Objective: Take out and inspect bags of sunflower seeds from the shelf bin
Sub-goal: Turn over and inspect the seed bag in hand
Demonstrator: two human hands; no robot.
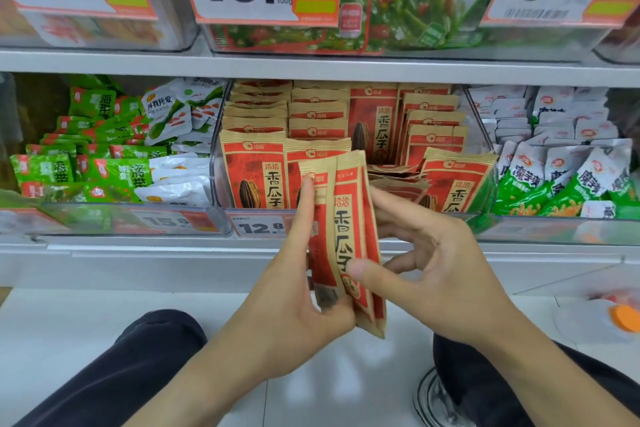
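Two or three slim red-and-tan sunflower seed bags [349, 218] stand upright in front of the shelf, held together. My left hand [298, 291] grips them from the left, index finger up along the front and thumb at the bottom. My right hand [426, 267] pinches the front bag, thumb on its face and fingers behind. Behind them the clear middle bin [221, 163] holds several more of the same bags, some upright in rows, some lying flat in the middle.
A bin of green and white snack packs [114, 152] sits to the left, a bin of white-and-green packs [561, 163] to the right. A 12.8 price tag [259, 227] hangs on the bin's front. Upper shelf bins carry large price cards. My dark-trousered knees are below.
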